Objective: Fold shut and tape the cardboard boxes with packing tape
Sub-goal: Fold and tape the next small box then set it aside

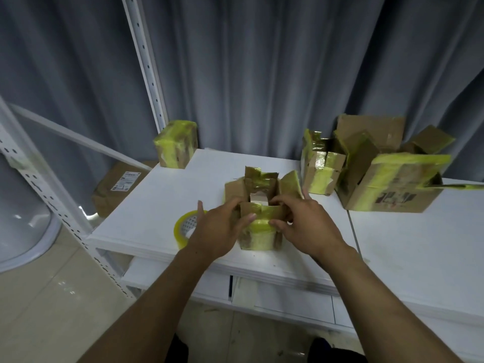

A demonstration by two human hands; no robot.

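Tape roll (181, 230) half behind left hand (222, 231)

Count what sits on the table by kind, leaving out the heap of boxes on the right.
Cardboard boxes: 2 (the open box gripped by the left hand and the right hand; the taped box at the back left corner)
Tape rolls: 1 (the yellow tape roll beside the left hand)
Total: 3

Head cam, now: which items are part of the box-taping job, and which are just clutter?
In use: open box, gripped by left hand and right hand; tape roll; box pile at right, probably next.
Idle: taped box at back left; floor box; shelf frame; curtain.
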